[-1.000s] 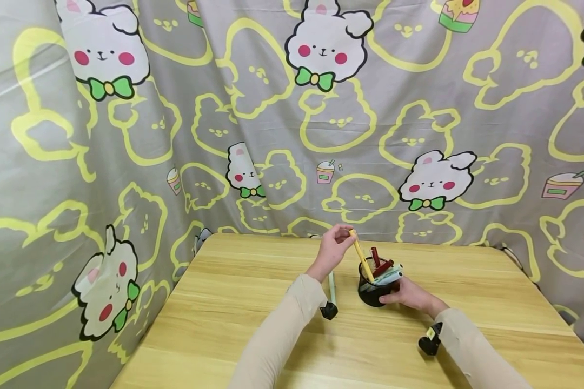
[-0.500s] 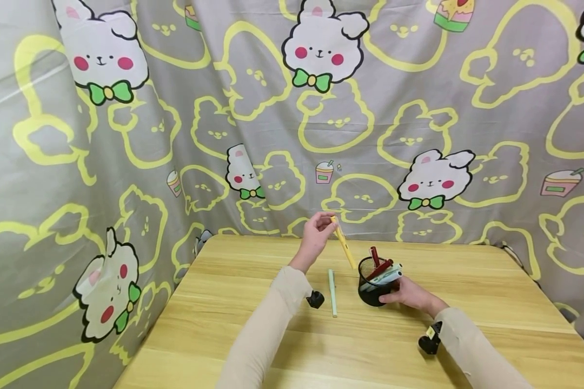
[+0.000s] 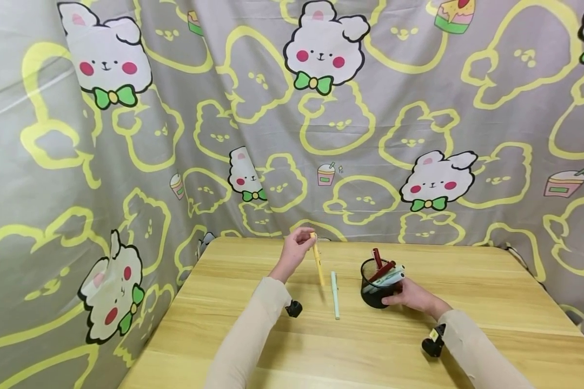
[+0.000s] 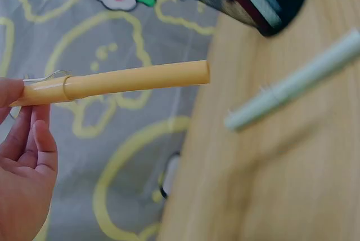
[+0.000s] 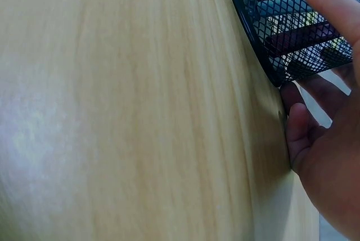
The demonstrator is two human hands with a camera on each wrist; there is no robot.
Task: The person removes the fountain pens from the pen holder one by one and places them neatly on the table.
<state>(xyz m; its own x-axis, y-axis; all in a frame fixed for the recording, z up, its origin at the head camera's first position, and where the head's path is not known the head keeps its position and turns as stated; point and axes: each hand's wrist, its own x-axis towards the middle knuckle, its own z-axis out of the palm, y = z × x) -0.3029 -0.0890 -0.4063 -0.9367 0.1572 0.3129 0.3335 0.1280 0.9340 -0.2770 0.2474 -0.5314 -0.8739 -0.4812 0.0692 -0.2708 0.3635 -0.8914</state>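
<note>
A grey curtain (image 3: pixel 340 111) printed with white rabbits and yellow outlines fills the left side and the upper part of the head view. Below it, a light wood-grain worktop (image 3: pixel 224 313) spreads across the bottom of the frame. A beige left sleeve (image 3: pixel 248 332) rises from the bottom edge, left of centre, with a small black wrist camera (image 3: pixel 293 308) at its cuff.

Above the cuff, just left of the lower centre, is the left hand (image 3: pixel 294 249). Its thumb and fingers are closed in a pinch on the upper, capped end of a yellow pen (image 3: pixel 318 262), which hangs down steeply, its lower end leaning a little to the right. The left wrist view shows the pen's metal clip near the pinch and its other end free. Whether that end touches the wood is hard to tell.

Just right of it, a pale green pen (image 3: pixel 334 296) lies on the worktop, pointing roughly away from the person. Farther right, at lower right of centre, stands a black mesh pen holder (image 3: pixel 373 297). Dark red pens (image 3: pixel 383 270) and pale blue-green pens (image 3: pixel 391 276) lean in it, their ends above the rim.

The right hand (image 3: pixel 415 296) grips the holder's right side: the thumb lies along the mesh and the fingers curl round the opposite side, low down. The beige right sleeve (image 3: pixel 477 346) runs to the bottom edge at lower right, with another black wrist camera (image 3: pixel 433 343) beside its cuff.
</note>
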